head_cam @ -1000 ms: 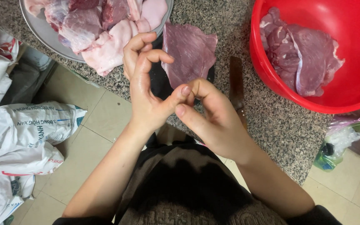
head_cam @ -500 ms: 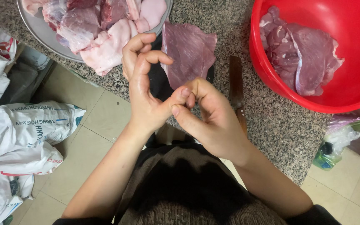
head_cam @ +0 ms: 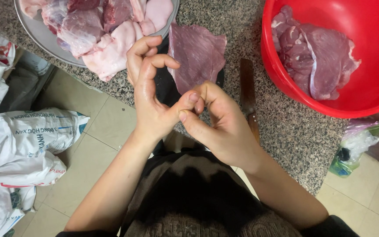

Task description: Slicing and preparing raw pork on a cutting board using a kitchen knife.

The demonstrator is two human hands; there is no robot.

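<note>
Take the flat slice of meat (head_cam: 197,55) on the dark board (head_cam: 165,85) as your landmark and read everything else from it. Well to its left, on the floor, lie white printed sacks (head_cam: 27,140). Up and to the left of the slice sits the metal tray (head_cam: 36,33) of pale and red meat chunks (head_cam: 101,30), its rim just beside the slice's upper left corner. Your left hand (head_cam: 152,94) hangs just left of the slice, fingers curled but gripping nothing, its thumb reaching right to meet your right hand (head_cam: 222,125), which sits just below the slice's lower edge. The right fingers (head_cam: 207,94) are bent in and pinch at the tip of the left thumb; whether something small is caught between them cannot be told. The slice lies away from both sets of fingers, its long axis running away from your body, and the left hand's fingertips are the nearer to it. Just right of the slice lies a knife (head_cam: 247,94), handle toward you, parallel to the slice's long axis and close to your right hand. Farther right stands the red bowl (head_cam: 373,101) holding more dark meat (head_cam: 316,57).
</note>
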